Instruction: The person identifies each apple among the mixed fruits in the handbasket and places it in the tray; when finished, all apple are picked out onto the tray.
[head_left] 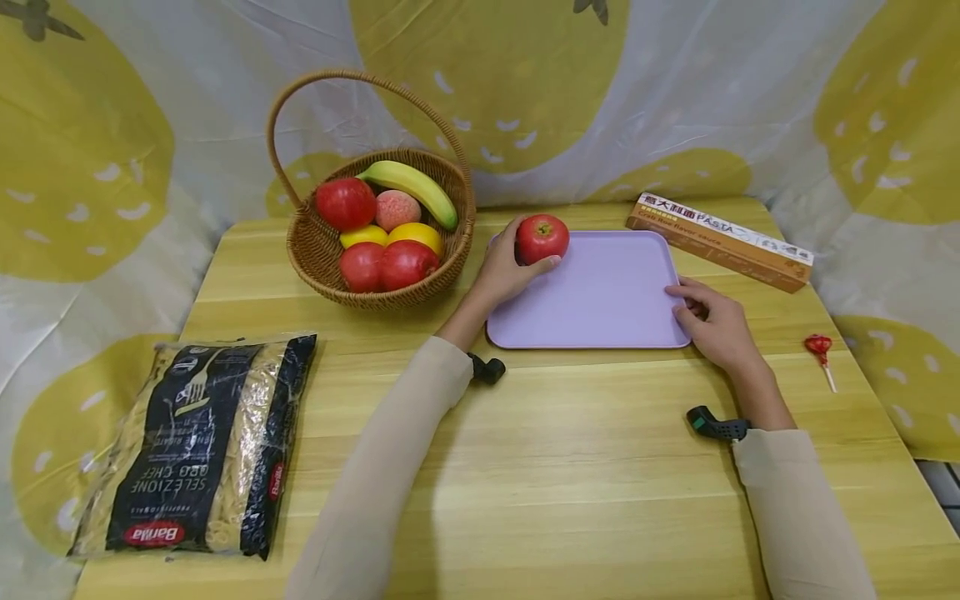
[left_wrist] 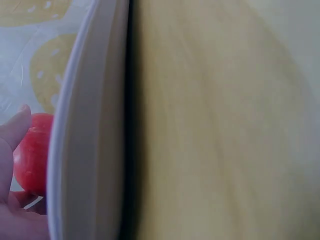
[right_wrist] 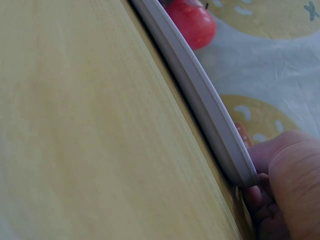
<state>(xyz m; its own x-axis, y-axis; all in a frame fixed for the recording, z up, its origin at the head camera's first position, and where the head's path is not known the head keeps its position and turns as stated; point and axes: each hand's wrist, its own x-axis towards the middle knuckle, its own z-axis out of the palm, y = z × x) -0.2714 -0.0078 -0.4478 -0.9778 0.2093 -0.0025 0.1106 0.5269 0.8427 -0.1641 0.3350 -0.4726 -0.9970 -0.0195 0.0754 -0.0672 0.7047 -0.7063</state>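
1. One red apple (head_left: 543, 239) is gripped by the left hand (head_left: 507, 265), thumb and fingers curved partly round it, at the far left corner of the tray (head_left: 600, 292); whether apple and tray touch cannot be told.
2. The single tray is pinched at its right edge between the thumb and bent fingers of the right hand (head_left: 716, 323).
3. Left of the left hand, one basket (head_left: 352, 298) is seen, filled with one banana (head_left: 416, 187), one peach (head_left: 397, 209), two yellow fruits (head_left: 415, 237) and three red fruits (head_left: 408, 262).
4. One pasta bag (head_left: 198, 446) is laid on the tabletop (head_left: 585, 467), further left.
5. Beyond the right hand, one box (head_left: 720, 240) is placed; to that hand's right, one lollipop (head_left: 818, 344).
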